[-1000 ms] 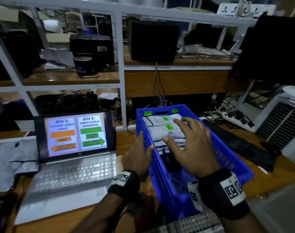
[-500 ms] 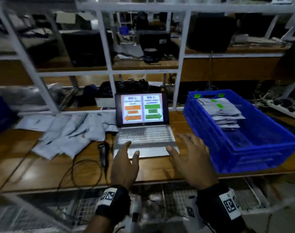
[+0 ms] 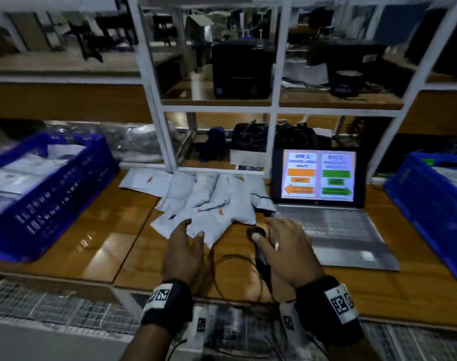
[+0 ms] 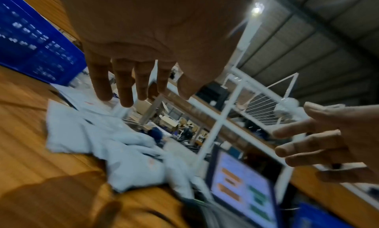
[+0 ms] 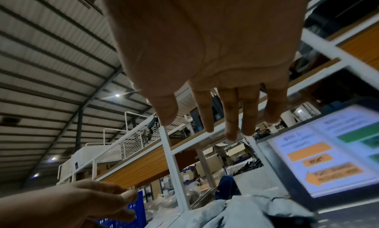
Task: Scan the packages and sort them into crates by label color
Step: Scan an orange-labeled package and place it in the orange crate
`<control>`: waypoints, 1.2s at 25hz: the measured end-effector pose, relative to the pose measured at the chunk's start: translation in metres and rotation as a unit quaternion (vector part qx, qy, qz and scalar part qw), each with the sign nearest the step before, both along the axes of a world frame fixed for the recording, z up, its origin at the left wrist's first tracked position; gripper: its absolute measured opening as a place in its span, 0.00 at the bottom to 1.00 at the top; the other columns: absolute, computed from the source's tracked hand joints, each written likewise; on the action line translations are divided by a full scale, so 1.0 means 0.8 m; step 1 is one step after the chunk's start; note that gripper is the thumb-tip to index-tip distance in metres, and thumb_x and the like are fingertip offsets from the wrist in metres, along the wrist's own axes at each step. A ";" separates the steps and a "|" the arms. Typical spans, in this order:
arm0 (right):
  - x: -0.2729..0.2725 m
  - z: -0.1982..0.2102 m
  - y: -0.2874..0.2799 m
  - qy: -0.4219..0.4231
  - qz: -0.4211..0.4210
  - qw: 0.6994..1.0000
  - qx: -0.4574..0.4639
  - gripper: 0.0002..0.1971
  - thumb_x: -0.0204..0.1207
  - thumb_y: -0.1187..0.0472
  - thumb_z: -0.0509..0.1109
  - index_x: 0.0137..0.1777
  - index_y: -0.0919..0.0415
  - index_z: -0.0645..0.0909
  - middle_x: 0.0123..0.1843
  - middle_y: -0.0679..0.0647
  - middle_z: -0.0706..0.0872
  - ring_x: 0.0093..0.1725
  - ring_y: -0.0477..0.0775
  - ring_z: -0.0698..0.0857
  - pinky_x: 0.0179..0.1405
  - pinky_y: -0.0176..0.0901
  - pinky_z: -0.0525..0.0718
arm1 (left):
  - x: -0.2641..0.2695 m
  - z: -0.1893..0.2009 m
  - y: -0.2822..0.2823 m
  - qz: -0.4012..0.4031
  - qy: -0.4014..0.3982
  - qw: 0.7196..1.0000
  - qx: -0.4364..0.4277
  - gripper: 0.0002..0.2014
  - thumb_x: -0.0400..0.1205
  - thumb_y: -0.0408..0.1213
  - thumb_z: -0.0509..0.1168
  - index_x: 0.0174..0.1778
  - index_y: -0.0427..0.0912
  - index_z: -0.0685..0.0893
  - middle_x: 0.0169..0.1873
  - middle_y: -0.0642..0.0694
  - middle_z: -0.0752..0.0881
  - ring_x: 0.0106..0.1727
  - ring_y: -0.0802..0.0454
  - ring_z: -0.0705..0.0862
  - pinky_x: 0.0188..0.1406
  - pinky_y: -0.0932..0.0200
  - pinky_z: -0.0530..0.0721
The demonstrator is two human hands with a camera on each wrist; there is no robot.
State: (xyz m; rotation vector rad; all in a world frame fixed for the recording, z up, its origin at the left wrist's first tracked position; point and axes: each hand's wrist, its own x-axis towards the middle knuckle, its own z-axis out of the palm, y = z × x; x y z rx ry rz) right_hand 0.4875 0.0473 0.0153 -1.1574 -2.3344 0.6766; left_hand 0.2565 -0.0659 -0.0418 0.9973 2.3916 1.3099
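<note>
Bench [image 3: 97, 230]: a wooden top under both hands, running out to either side of them.
Left crate [image 3: 52, 204]: blue, well off to the left of the left hand, with pale packages lying inside.
Right crate [image 3: 428, 204]: blue, well off to the right of the right hand, cut by the frame edge; a pale package with a green label shows in it.
Laptop [image 3: 318, 175]: open, just ahead and right of the right hand; its screen shows an orange panel on the left half and a green panel on the right.
Packages [image 3: 209, 201]: a loose heap of pale grey mailers on the bench, straight ahead of the left hand and left of the laptop; small orange marks show on some.
Left hand [image 3: 183, 251]: released, fingers straight and spread, fingertips over the near edge of the heap; contact cannot be told.
Right hand [image 3: 287, 251]: released, fingers extended, holding nothing, hovering just right of the scanner.
Scanner [image 3: 258, 246]: black, handheld, lying on the bench between the two hands, its cable looping toward the wrists.
</note>
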 end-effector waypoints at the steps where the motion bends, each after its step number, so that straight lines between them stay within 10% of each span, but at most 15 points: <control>1: -0.036 -0.014 0.006 0.001 -0.001 1.000 -0.023 0.25 0.81 0.33 0.64 0.73 0.43 0.79 0.65 0.49 0.83 0.67 0.55 0.80 0.68 0.56 0.80 | -0.034 -0.003 0.002 -0.005 0.001 1.000 -0.006 0.25 0.90 0.47 0.68 0.82 0.44 0.77 0.78 0.39 0.81 0.76 0.39 0.80 0.71 0.40 0.83; 7: -0.225 -0.126 0.049 -0.093 -0.043 0.956 -0.276 0.35 0.74 0.32 0.69 0.65 0.64 0.82 0.65 0.63 0.88 0.64 0.65 0.86 0.58 0.48 0.80 | -0.193 -0.032 0.024 -0.067 0.000 0.995 -0.072 0.21 0.90 0.44 0.67 0.79 0.44 0.79 0.75 0.41 0.83 0.76 0.39 0.80 0.73 0.43 0.81; 11: -0.273 -0.161 0.067 -0.054 -0.165 0.937 -0.303 0.36 0.79 0.40 0.74 0.74 0.70 0.76 0.71 0.66 0.84 0.70 0.67 0.83 0.64 0.51 0.81 | -0.223 -0.036 0.051 -0.164 -0.007 0.978 -0.128 0.23 0.91 0.45 0.65 0.83 0.45 0.77 0.76 0.44 0.82 0.75 0.45 0.81 0.68 0.55 0.78; 17: -0.293 -0.213 0.099 0.013 -0.238 0.918 -0.318 0.43 0.62 0.44 0.83 0.72 0.73 0.79 0.70 0.66 0.86 0.69 0.63 0.86 0.62 0.49 0.84 | -0.235 -0.050 0.086 -0.225 0.001 0.966 -0.130 0.22 0.88 0.51 0.68 0.75 0.46 0.84 0.69 0.47 0.87 0.68 0.49 0.84 0.62 0.61 0.76; 24: -0.280 -0.143 0.080 0.018 -0.069 0.938 -0.338 0.01 0.79 0.64 0.77 0.49 0.60 0.89 0.46 0.49 0.90 0.49 0.51 0.89 0.43 0.30 0.83 | -0.243 -0.045 0.108 -0.244 -0.077 0.958 -0.131 0.22 0.90 0.54 0.65 0.76 0.47 0.81 0.64 0.45 0.89 0.62 0.46 0.89 0.63 0.48 0.88; 27: -0.266 -0.120 0.082 0.005 0.005 0.943 -0.333 0.05 0.80 0.60 0.77 0.51 0.61 0.90 0.49 0.48 0.94 0.53 0.48 0.91 0.55 0.42 0.89 | -0.242 -0.037 0.111 -0.248 -0.133 0.946 -0.163 0.32 0.84 0.69 0.63 0.73 0.46 0.82 0.64 0.40 0.91 0.62 0.40 0.89 0.65 0.39 0.88; 30: -0.253 -0.105 0.080 -0.023 0.064 0.944 -0.324 0.22 0.69 0.39 0.78 0.59 0.51 0.89 0.57 0.43 0.93 0.60 0.45 0.90 0.64 0.58 0.88 | -0.239 -0.030 0.112 -0.236 -0.267 0.920 -0.161 0.28 0.86 0.60 0.70 0.73 0.42 0.81 0.62 0.33 0.90 0.58 0.36 0.91 0.50 0.46 0.93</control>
